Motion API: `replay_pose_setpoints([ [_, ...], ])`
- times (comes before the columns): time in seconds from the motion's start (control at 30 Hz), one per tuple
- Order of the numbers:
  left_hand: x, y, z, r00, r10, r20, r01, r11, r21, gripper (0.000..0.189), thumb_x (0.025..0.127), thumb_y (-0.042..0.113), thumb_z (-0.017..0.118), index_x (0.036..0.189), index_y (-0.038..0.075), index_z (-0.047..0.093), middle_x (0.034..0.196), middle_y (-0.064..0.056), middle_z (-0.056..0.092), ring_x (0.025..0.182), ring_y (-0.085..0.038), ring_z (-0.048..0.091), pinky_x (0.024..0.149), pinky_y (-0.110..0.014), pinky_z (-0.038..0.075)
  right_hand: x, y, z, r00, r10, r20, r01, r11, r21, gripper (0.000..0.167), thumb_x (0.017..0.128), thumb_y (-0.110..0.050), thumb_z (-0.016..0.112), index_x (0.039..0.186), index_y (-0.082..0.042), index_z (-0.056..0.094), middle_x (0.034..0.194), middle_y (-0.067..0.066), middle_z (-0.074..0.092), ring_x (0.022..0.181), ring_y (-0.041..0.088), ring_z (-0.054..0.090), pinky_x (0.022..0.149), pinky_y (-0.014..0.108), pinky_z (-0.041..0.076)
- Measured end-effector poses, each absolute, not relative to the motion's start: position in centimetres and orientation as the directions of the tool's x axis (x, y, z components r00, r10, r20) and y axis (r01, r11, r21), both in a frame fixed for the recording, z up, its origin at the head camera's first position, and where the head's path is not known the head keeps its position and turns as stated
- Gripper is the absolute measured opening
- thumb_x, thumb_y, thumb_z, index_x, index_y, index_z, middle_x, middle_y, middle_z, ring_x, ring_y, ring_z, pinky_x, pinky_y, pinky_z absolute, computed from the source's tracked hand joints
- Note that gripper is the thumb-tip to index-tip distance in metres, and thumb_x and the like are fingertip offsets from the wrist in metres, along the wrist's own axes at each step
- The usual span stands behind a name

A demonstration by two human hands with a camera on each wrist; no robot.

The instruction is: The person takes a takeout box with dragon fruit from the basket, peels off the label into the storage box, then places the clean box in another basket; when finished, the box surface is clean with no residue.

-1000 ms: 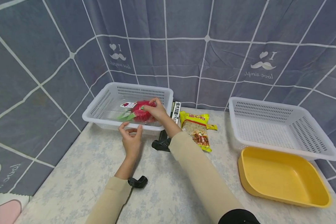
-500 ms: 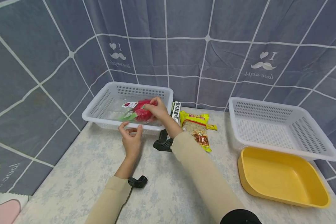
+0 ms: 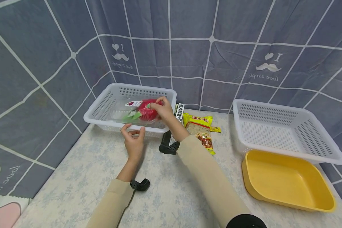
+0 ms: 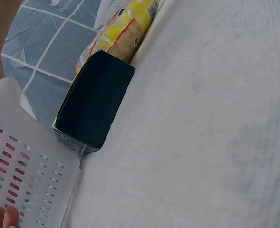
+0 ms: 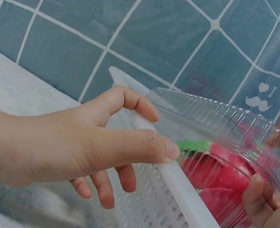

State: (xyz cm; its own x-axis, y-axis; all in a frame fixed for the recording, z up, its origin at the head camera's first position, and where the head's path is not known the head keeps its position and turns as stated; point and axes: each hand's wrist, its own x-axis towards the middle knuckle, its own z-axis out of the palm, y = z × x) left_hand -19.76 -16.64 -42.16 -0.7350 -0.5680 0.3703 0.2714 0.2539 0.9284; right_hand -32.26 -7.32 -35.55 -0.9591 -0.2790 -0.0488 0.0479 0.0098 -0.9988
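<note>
A white perforated basket [image 3: 101, 123] stands at the left. Inside it is a clear plastic box [image 3: 134, 104], with a label on its lid and red fruit with green tips under it. My right hand [image 3: 164, 111] pinches the box at its right end between thumb and fingers; the right wrist view shows fingertips [image 5: 259, 202] on the clear plastic [image 5: 216, 111]. My left hand [image 3: 134, 144] holds the basket's near side: thumb and index finger lie over the rim, the other fingers curl below outside. Two fingertips [image 4: 9, 217] show against the basket wall [image 4: 35, 126] in the left wrist view.
Right of the basket lie a dark pasta box [image 3: 179, 112] and a yellow bag [image 3: 199, 126] of dried food. Farther right stand a second white basket [image 3: 262, 126] and a yellow tub [image 3: 288, 180]. A tile-patterned curtain [image 3: 188, 57] hangs behind and on the left.
My right hand and the plastic box in its grip have shifted slightly to the right within the basket. My left hand and the basket have stayed in place.
</note>
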Motion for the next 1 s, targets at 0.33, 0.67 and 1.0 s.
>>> replay_pose_setpoints([
  [0.33,-19.7,-16.6,-42.2,-0.738,-0.570,0.361,0.281,0.227,0.932,0.049,0.093,0.012,0.065,0.128,-0.003,0.033,0.086,-0.025,0.059,0.053,-0.002,0.046,0.051,-0.016,0.039,-31.9,-6.4,-35.0,-0.973,-0.230,0.031,-0.007,-0.106,-0.994,0.021,0.081,-0.008,0.061,0.092,-0.017,0.046,0.095,0.011,0.049,0.044,0.012,0.043,0.039,0.022,0.041],
  [0.67,-20.8,-17.3,-43.8,-0.734,-0.589,0.339,0.255,0.224,0.941,0.049,0.093,0.021,0.066,0.129,0.007,0.035,0.086,-0.018,0.061,0.052,-0.002,0.048,0.050,-0.019,0.040,-31.1,-4.9,-33.8,-0.970,-0.230,0.081,-0.046,-0.155,-0.987,0.020,0.081,-0.008,0.061,0.093,-0.018,0.048,0.085,0.008,0.050,0.043,0.012,0.044,0.038,0.022,0.041],
  [1.0,-21.9,-18.0,-45.8,-0.738,-0.591,0.326,0.242,0.218,0.945,0.052,0.093,0.033,0.067,0.129,0.013,0.035,0.084,-0.011,0.061,0.052,-0.007,0.051,0.049,-0.020,0.041,-29.9,-3.2,-32.2,-0.966,-0.238,0.096,-0.045,-0.212,-0.976,0.021,0.080,-0.003,0.057,0.091,-0.019,0.049,0.068,0.006,0.042,0.041,0.012,0.040,0.039,0.021,0.040],
])
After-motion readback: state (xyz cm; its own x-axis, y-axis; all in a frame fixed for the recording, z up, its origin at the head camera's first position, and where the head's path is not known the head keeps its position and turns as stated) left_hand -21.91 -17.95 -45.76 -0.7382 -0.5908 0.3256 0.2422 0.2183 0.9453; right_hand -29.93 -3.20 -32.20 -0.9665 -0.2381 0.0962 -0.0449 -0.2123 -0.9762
